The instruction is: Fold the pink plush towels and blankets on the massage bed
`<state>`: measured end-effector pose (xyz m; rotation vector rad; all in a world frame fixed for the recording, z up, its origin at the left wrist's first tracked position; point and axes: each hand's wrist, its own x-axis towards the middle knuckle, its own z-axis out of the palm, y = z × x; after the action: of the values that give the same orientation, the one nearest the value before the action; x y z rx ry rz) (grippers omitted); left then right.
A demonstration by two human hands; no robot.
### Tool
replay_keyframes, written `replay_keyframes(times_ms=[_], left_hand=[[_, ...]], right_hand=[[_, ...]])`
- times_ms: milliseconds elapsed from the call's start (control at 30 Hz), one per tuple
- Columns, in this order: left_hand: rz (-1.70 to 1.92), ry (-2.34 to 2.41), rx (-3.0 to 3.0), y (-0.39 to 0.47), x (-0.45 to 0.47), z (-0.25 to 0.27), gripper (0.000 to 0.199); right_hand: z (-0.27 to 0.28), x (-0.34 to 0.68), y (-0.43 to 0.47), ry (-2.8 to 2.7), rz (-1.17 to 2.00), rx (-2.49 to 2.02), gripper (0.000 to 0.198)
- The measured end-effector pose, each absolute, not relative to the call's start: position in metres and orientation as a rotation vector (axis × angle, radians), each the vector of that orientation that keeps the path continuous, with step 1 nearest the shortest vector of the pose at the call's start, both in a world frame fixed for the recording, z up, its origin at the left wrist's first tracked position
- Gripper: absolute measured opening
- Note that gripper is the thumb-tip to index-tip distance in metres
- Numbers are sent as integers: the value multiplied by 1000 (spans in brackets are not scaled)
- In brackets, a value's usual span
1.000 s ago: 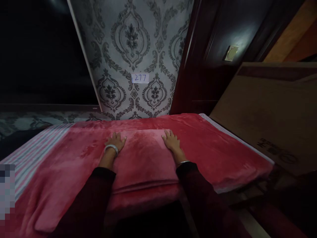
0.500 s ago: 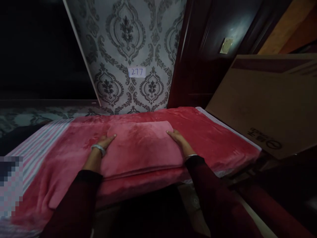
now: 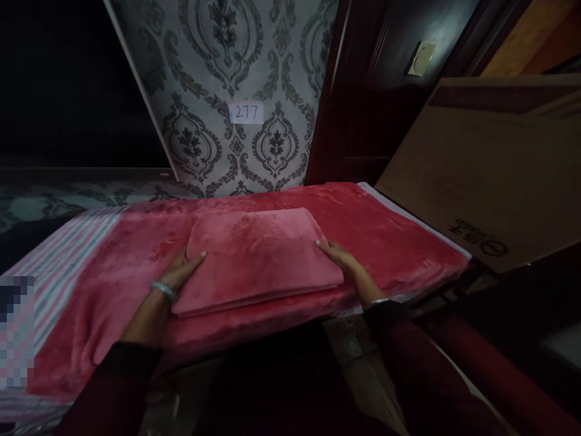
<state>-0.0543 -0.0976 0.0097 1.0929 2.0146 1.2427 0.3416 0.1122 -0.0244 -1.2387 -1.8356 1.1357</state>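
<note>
the left hand point(image 3: 179, 274) is lying open along the left edge of a folded pink towel point(image 3: 256, 257), thumb on top and fingers apparently tucked under, while the right hand point(image 3: 344, 261) is pressing flat and open against the towel's right edge, gripping nothing fully. the towel is sitting in the middle of a red plush blanket point(image 3: 385, 242) that is covering a low surface (a striped sheet point(image 3: 63, 254) is showing at its left side). behind it a grey damask wallpaper point(image 3: 218, 72) is carrying a small label point(image 3: 246, 112) reading 277, a dark wooden door point(image 3: 376, 103) is standing beside it, and a large cardboard box point(image 3: 494, 169) is leaning at the right.
</note>
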Motion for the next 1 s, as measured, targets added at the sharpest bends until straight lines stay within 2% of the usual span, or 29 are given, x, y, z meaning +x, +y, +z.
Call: replay_keyframes(times_ms=[67,167,333,433,500,600,700,833,1000], left_hand=[[1244,2078,1191,-118,-45,-1,70],[1122,2347,1277,-135,-31,-9,79],[961,2465,1222,-135,-19,-2,71],[918,2452,1196,-137,-16,10,68],[855,2541,1198,-142,-7,20,72],[719,2822,1471,-147,20,32,73],[597,2788,2026,-142,60,28,63],[387,2378,2376,-131,96,-4,57],[332,2367,2393,-136,92,-27,56]], right_hand=[[-29,354,94,-1860,1255,-1166,53],[-31,362,76,-1874,1252,-1063,69],[-36,365,74,-1839,1171,-1056,75],[-40,368,72,-1857,1090,-1106,71],[-39,369,65,-1900,913,-1235,65],[-26,358,42,-2001,369,-1404,60],[-12,334,13,-2204,-59,-1240,58],[-16,311,-10,-2547,-119,-992,56],[-37,323,-10,-2572,-98,-997,66]])
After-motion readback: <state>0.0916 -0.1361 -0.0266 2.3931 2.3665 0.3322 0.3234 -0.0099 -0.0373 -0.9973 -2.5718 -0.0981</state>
